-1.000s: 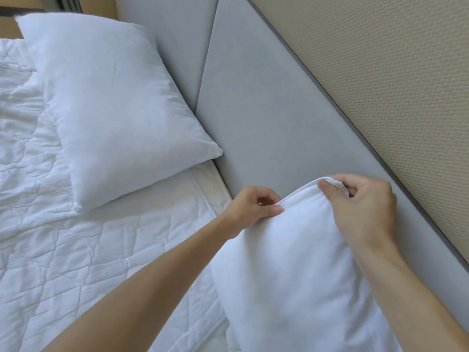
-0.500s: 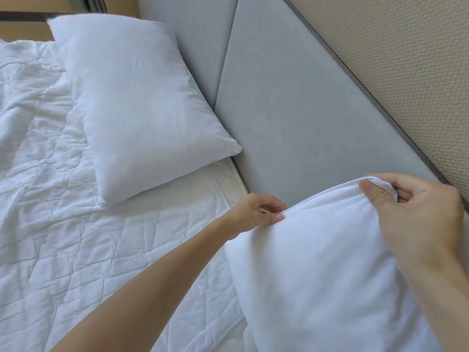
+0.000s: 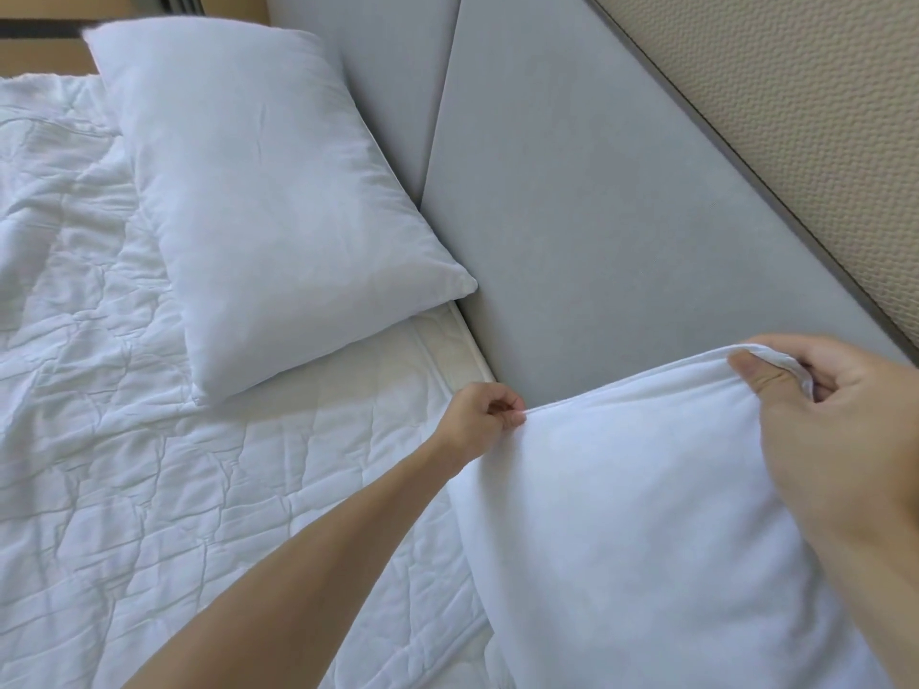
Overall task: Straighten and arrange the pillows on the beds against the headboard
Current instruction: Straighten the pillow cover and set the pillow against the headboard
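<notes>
I hold a white pillow (image 3: 636, 529) by its top edge, close to the grey padded headboard (image 3: 587, 211). My left hand (image 3: 480, 415) pinches its left top corner. My right hand (image 3: 840, 435) grips the right top corner, with the fabric bunched under the thumb. The pillow's lower part runs out of view at the bottom. A second white pillow (image 3: 263, 181) leans against the headboard farther along the bed, its near corner touching the padding.
A wrinkled white quilted cover (image 3: 149, 464) spreads over the bed on the left. A beige textured wall (image 3: 805, 116) rises behind the headboard. A strip of bare mattress edge (image 3: 447, 350) shows between the two pillows.
The held pillow's top edge has been drawn wider, with my right hand moving right and nearer the camera. The view has shifted slightly, so the far pillow sits more to the right.
</notes>
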A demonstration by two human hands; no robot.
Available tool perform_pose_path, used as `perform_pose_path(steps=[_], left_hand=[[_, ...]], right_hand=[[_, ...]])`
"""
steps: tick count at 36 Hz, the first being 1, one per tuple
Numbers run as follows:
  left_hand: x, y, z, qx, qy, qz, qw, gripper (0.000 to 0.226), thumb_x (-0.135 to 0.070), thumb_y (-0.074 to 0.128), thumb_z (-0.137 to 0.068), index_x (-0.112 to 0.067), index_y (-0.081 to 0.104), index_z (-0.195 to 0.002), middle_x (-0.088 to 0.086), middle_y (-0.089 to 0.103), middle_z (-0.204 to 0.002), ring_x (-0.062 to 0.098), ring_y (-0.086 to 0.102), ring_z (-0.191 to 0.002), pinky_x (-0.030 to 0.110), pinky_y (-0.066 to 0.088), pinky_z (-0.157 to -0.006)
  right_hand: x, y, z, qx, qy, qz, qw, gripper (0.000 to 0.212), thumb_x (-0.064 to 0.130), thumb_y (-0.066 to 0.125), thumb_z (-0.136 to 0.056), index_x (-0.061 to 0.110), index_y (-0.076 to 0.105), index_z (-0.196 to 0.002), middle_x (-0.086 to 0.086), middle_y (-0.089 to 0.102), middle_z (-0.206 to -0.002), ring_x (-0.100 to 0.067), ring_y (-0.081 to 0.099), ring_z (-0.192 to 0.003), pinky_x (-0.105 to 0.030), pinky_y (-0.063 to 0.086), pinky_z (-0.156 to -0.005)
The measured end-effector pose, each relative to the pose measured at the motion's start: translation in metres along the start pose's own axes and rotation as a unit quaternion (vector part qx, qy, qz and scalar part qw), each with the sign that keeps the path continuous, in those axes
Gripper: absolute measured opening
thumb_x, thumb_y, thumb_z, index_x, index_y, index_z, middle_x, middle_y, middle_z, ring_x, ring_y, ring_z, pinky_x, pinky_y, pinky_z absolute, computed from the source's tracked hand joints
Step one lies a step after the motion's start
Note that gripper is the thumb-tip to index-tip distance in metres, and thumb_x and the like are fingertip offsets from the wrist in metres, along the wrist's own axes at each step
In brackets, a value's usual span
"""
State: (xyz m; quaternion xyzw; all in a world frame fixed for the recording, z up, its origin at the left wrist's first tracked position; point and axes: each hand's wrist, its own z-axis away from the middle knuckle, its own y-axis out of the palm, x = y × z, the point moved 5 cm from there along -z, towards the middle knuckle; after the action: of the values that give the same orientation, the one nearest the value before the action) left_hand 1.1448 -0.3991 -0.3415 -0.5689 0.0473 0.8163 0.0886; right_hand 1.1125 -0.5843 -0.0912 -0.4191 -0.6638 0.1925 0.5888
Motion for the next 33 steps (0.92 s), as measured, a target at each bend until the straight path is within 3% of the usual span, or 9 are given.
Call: perform_pose_path(steps=[4, 7, 12, 16, 20, 24, 27, 30, 33], left_hand=[[0.011, 0.006, 0.003, 0.057, -0.001, -0.015, 0.998, 0.013, -0.006, 0.063, -0.088, -0.014, 0.073, -0.084, 0.003, 0.073, -0.089, 0.017, 0.068, -0.084, 0.027, 0.053, -0.084], [0.025, 0.005, 0.010, 0.092, -0.002, -0.046, 0.995, 0.022, -0.004, 0.059, -0.089, -0.016, 0.075, -0.097, -0.004, 0.074, -0.101, 0.008, 0.069, -0.097, 0.021, 0.053, -0.091], [0.040, -0.005, 0.011, 0.069, -0.003, -0.084, 0.994, 0.016, -0.005, 0.062, -0.087, -0.013, 0.074, -0.093, -0.002, 0.074, -0.099, 0.008, 0.068, -0.097, 0.021, 0.050, -0.094], [0.038, -0.003, 0.004, 0.055, -0.003, -0.136, 0.989, 0.017, -0.002, 0.061, -0.084, -0.016, 0.071, -0.080, -0.006, 0.071, -0.084, 0.004, 0.066, -0.082, 0.017, 0.049, -0.083], [0.032, -0.011, -0.008, 0.008, 0.006, -0.155, 0.988, 0.019, -0.001, 0.063, -0.085, -0.017, 0.064, -0.076, -0.009, 0.059, -0.070, 0.004, 0.053, -0.067, 0.004, 0.038, -0.060], [0.032, -0.012, -0.012, 0.000, 0.014, -0.156, 0.988, 0.019, -0.001, 0.059, -0.088, -0.016, 0.061, -0.079, -0.005, 0.057, -0.072, 0.001, 0.049, -0.064, 0.004, 0.037, -0.055], [0.039, -0.010, -0.012, 0.008, 0.017, -0.150, 0.988, 0.017, -0.002, 0.059, -0.088, -0.017, 0.063, -0.079, -0.003, 0.061, -0.077, 0.005, 0.052, -0.069, 0.004, 0.037, -0.058], [0.045, -0.010, -0.012, 0.057, 0.022, -0.171, 0.983, 0.013, -0.007, 0.060, -0.090, -0.016, 0.070, -0.087, -0.005, 0.069, -0.088, 0.005, 0.061, -0.081, 0.006, 0.043, -0.072], [0.055, -0.016, -0.011, 0.094, 0.022, -0.187, 0.978, 0.015, -0.008, 0.062, -0.091, -0.016, 0.073, -0.098, -0.010, 0.069, -0.093, -0.006, 0.061, -0.085, 0.004, 0.043, -0.077]], right_hand=[[0.001, 0.002, -0.001, -0.012, -0.016, 0.001, 1.000, 0.009, 0.041, 0.065, -0.081, 0.042, 0.070, -0.089, 0.019, 0.067, -0.068, -0.016, 0.066, -0.072, -0.040, 0.056, -0.080], [0.001, 0.003, -0.002, -0.021, -0.016, 0.020, 0.999, 0.007, 0.027, 0.071, -0.086, 0.022, 0.074, -0.090, 0.018, 0.066, -0.073, -0.013, 0.060, -0.069, -0.038, 0.054, -0.078], [-0.004, 0.006, -0.004, -0.033, 0.009, 0.026, 0.999, 0.009, 0.024, 0.072, -0.086, 0.020, 0.076, -0.093, 0.010, 0.070, -0.075, -0.017, 0.062, -0.069, -0.034, 0.052, -0.075], [-0.002, 0.006, -0.003, -0.027, -0.004, 0.024, 0.999, 0.016, 0.033, 0.069, -0.083, 0.020, 0.075, -0.091, 0.011, 0.072, -0.076, -0.012, 0.061, -0.069, -0.030, 0.050, -0.073], [-0.002, -0.002, -0.004, -0.009, -0.018, 0.038, 0.999, 0.005, 0.034, 0.069, -0.085, 0.030, 0.070, -0.082, 0.033, 0.067, -0.075, 0.004, 0.061, -0.070, -0.012, 0.045, -0.071], [0.002, -0.006, -0.001, 0.018, -0.026, 0.045, 0.998, 0.009, 0.047, 0.060, -0.080, 0.054, 0.066, -0.080, 0.036, 0.066, -0.081, -0.019, 0.066, -0.077, -0.033, 0.053, -0.079], [0.005, -0.007, -0.001, 0.030, -0.025, 0.041, 0.998, 0.008, 0.049, 0.060, -0.079, 0.054, 0.066, -0.081, 0.031, 0.068, -0.082, -0.018, 0.067, -0.075, -0.038, 0.056, -0.080], [0.004, -0.007, -0.003, 0.033, -0.025, 0.058, 0.997, 0.008, 0.050, 0.060, -0.079, 0.056, 0.065, -0.081, 0.032, 0.068, -0.080, -0.020, 0.067, -0.075, -0.038, 0.055, -0.080], [-0.007, -0.009, -0.005, 0.038, -0.006, 0.064, 0.997, 0.014, 0.058, 0.059, -0.079, 0.051, 0.067, -0.088, 0.013, 0.072, -0.076, -0.020, 0.068, -0.077, -0.045, 0.056, -0.082]])
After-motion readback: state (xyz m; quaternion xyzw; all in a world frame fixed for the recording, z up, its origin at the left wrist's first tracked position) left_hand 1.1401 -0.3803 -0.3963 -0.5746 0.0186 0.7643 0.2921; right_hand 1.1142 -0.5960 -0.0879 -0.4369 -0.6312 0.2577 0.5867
